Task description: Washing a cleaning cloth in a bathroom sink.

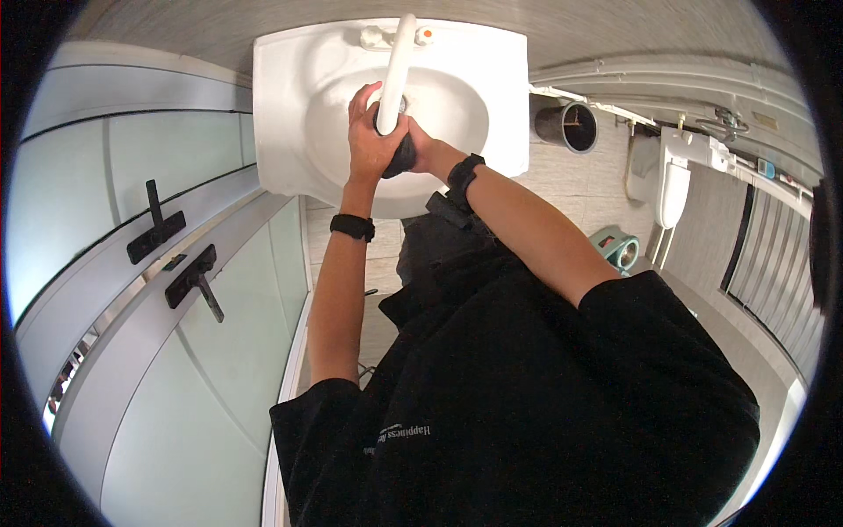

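Over the white washbasin (285, 114) both my hands hold a black, rounded object (403, 156) just below the end of the white spout (399, 75). Its exact kind is hard to make out. My left hand (372, 145) grips it from the left, with the thumb across toward the spout and the fingers pointing to the far side of the bowl. My right hand (425, 151) closes on it from the right, its fingers partly hidden behind the object. Black bands circle both wrists.
Two tap knobs flank the spout's base, the right knob (425, 35) with a red-orange dot. Right of the basin stand a dark bin (566, 127) and a white toilet (673, 189). A green appliance (617, 250) sits on the floor. Frosted glass doors (211, 378) with black handles line the left.
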Available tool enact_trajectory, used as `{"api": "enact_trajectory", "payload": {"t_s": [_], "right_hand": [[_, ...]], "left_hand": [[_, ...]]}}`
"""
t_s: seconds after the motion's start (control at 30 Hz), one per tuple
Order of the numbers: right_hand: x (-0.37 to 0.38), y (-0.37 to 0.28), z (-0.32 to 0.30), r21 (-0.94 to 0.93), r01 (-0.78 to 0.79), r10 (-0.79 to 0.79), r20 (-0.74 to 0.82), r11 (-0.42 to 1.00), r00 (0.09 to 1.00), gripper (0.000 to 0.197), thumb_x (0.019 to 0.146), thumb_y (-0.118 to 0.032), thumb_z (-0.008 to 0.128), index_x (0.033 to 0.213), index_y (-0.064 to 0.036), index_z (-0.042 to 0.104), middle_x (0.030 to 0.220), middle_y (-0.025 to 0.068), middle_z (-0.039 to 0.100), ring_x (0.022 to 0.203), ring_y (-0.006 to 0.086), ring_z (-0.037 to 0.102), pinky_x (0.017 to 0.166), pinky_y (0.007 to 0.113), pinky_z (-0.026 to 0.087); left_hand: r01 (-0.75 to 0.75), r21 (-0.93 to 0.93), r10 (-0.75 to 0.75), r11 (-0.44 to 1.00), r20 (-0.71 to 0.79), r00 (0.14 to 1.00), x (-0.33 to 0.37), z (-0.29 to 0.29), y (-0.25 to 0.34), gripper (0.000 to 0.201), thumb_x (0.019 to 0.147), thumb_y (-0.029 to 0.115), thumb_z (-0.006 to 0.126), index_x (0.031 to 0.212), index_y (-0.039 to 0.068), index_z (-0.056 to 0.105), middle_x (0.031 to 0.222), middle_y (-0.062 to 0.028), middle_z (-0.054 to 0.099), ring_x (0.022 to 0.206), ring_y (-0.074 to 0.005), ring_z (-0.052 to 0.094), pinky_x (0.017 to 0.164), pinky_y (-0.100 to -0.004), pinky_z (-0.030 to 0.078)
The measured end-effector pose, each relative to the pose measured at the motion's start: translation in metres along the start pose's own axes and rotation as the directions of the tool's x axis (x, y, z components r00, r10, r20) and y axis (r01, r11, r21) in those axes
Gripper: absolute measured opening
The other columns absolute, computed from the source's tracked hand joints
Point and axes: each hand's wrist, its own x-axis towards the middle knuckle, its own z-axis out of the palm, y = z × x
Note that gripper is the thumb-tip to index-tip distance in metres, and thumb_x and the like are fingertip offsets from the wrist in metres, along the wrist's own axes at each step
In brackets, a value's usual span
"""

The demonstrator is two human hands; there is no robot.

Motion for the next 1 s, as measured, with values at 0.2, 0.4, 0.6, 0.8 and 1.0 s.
{"api": "enact_trajectory", "payload": {"t_s": [0.2,0.4,0.6,0.8,1.0], "right_hand": [[0.019,0.007,-0.016,-0.150,0.055,-0.052,0.027,0.987,0.998,0.049,0.091,-0.046,0.032,0.108,-0.0064,0.055,0.105,0.0136,0.060,0.097,0.0262,0.059,0.084,0.044,0.049],[0.022,-0.005,-0.013,-0.220,-0.081,0.002,-0.335,0.972,0.942,0.049,0.091,-0.045,0.032,0.108,-0.0057,0.054,0.103,0.0146,0.060,0.097,0.0277,0.059,0.084,0.045,0.048],[0.025,-0.015,-0.017,-0.159,-0.094,0.021,-0.405,0.983,0.914,0.047,0.090,-0.039,0.030,0.107,-0.0028,0.054,0.099,0.0164,0.060,0.089,0.0304,0.059,0.080,0.047,0.047],[0.017,-0.014,-0.013,-0.232,0.012,-0.049,-0.157,0.973,0.986,0.067,0.090,-0.057,0.034,0.121,0.0022,0.040,0.120,0.0211,0.049,0.108,0.0344,0.052,0.092,0.052,0.042],[-0.012,-0.019,-0.012,-0.053,-0.232,0.232,0.006,0.971,0.973,0.081,0.084,-0.066,0.042,0.134,-0.0034,0.034,0.131,0.0201,0.041,0.120,0.0392,0.041,0.099,0.063,0.029]], "left_hand": [[0.581,-0.241,-0.491,0.777,0.347,0.800,-0.018,0.000,-0.003,0.034,0.069,0.018,0.074,0.095,0.000,0.061,0.095,-0.0140,0.064,0.084,-0.0279,0.062,0.077,-0.0348,0.050],[0.582,-0.264,-0.474,0.769,0.375,0.797,-0.034,-0.008,0.011,0.058,0.065,0.025,0.082,0.108,-0.001,0.051,0.093,-0.0121,0.063,0.085,-0.0206,0.061,0.078,-0.0329,0.049],[0.560,-0.402,-0.515,0.724,0.226,0.827,-0.034,0.000,0.013,0.047,0.072,0.020,0.079,0.100,-0.001,0.048,0.086,-0.0133,0.061,0.079,-0.0210,0.060,0.073,-0.0334,0.049],[0.496,-0.360,-0.527,0.790,0.015,0.850,-0.034,0.001,0.001,0.033,0.078,0.014,0.072,0.097,-0.002,0.051,0.086,-0.0095,0.060,0.079,-0.0151,0.057,0.070,-0.0294,0.047],[0.500,-0.238,-0.504,0.832,0.050,0.862,-0.023,-0.002,0.012,0.028,0.074,0.011,0.070,0.093,-0.003,0.055,0.087,-0.0125,0.063,0.078,-0.0168,0.061,0.069,-0.0302,0.048]]}}
